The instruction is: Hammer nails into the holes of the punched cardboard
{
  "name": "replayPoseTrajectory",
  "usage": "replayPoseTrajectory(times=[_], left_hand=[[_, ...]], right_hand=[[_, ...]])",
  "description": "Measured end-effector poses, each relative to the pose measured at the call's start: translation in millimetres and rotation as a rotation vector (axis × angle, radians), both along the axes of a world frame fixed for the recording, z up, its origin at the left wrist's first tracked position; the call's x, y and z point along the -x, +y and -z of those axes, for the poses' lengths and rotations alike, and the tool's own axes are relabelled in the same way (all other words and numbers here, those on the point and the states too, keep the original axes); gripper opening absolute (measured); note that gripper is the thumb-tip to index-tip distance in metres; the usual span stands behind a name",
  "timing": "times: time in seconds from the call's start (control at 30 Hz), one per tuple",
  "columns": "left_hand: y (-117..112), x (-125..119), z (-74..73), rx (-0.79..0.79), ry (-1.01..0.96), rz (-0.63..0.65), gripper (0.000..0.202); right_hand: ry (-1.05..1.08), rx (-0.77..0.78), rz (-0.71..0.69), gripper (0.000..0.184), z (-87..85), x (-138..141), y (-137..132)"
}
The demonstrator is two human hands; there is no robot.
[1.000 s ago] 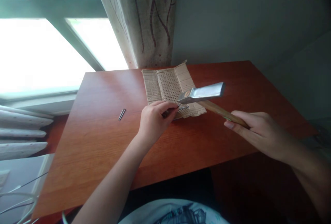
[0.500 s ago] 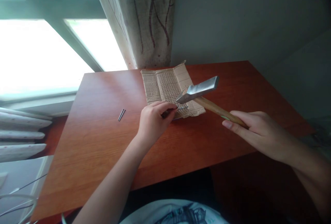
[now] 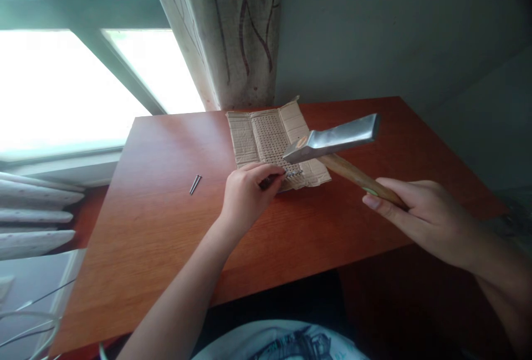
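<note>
My right hand [image 3: 415, 210] is wrapped round the wooden handle of a hammer [image 3: 344, 132]. Its metal head is raised over the right part of a flattened piece of cardboard [image 3: 243, 141] with rows of small holes. At the cardboard's near edge, the thumb and forefinger of my left hand [image 3: 251, 188] pinch a nail, mostly hidden by the fingers. Just right of those fingertips, several nails [image 3: 296, 174] stick up in a row from the cardboard. Two loose nails [image 3: 195, 184] lie side by side on the table, left of my left hand.
The reddish-brown wooden table [image 3: 166, 249] carries all of this. Behind it hang a patterned curtain [image 3: 249, 33] and a grey wall [image 3: 374, 33]. A bright window [image 3: 50, 88] is on the left. Cables [image 3: 37, 321] show low at the left, beside the table.
The hammer has risen slightly and swung to the right, with my right hand shifting a little right. My left hand, the cardboard and the loose nails stay in place.
</note>
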State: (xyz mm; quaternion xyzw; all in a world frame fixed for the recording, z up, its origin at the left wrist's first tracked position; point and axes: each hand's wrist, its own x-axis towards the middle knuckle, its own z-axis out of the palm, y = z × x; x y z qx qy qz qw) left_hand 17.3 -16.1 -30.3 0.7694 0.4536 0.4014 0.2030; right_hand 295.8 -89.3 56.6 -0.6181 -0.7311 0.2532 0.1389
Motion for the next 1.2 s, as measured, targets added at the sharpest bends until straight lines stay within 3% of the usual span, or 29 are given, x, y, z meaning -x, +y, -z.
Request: replayPoseTrajectory(times=[0.23, 0.9, 1.1, 1.2], left_hand=[[0, 0, -1.0, 0.038, 0.071, 0.008, 0.010], [0, 2, -5.0, 0.077, 0.063, 0.013, 0.010], [1, 3, -6.4, 0.180, 0.019, -0.015, 0.048], [0, 4, -6.7, 0.173, 0.013, -0.006, 0.048]], right_hand=[[-0.006, 0.132, -0.004, 0.047, 11.3, 4, 3], [0.002, 0.131, 0.031, 0.048, 16.3, 1, -1], [-0.022, 0.180, 0.000, 0.047, 21.1, 7, 2], [-0.010, 0.170, 0.007, 0.047, 19.9, 8, 1]])
